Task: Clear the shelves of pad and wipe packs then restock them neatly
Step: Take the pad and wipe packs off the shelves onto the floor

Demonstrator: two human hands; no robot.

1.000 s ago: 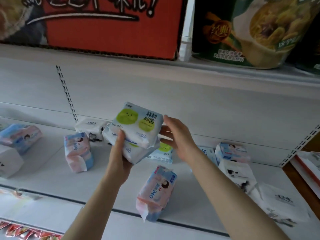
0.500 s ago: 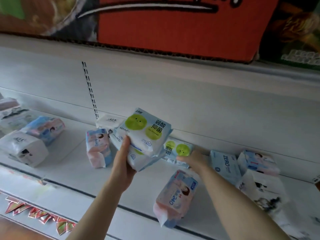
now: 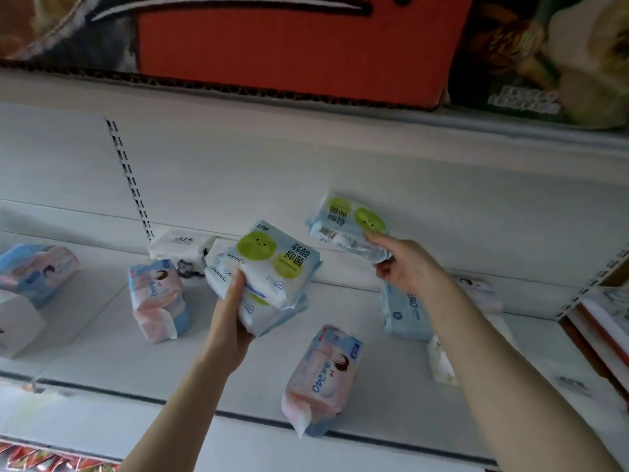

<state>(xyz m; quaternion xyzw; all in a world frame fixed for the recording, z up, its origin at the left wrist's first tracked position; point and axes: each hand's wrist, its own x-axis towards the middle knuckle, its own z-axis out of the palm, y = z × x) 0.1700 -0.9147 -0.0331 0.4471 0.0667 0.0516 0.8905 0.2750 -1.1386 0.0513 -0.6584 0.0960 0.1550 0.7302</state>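
Shelf (image 3: pixel 102 335) of white metal carries scattered packs. Above it the left hand (image 3: pixel 235 321) grips a stack of green-dot packs (image 3: pixel 272 267) from below, thumb across the front; the right hand (image 3: pixel 408 267) pinches a single green-dot pack (image 3: pixel 347 223) by its lower edge, up near the back wall; a pink 240 pack (image 3: pixel 323 373) lies at the shelf's front edge; another pink pack (image 3: pixel 156 298) sits to the left; a blue ZERO pack (image 3: pixel 403 311) lies beside the right wrist.

White shelf (image 3: pixel 85 338) — scattered packs (image 3: pixel 157 299), boxes (image 3: pixel 18 323)
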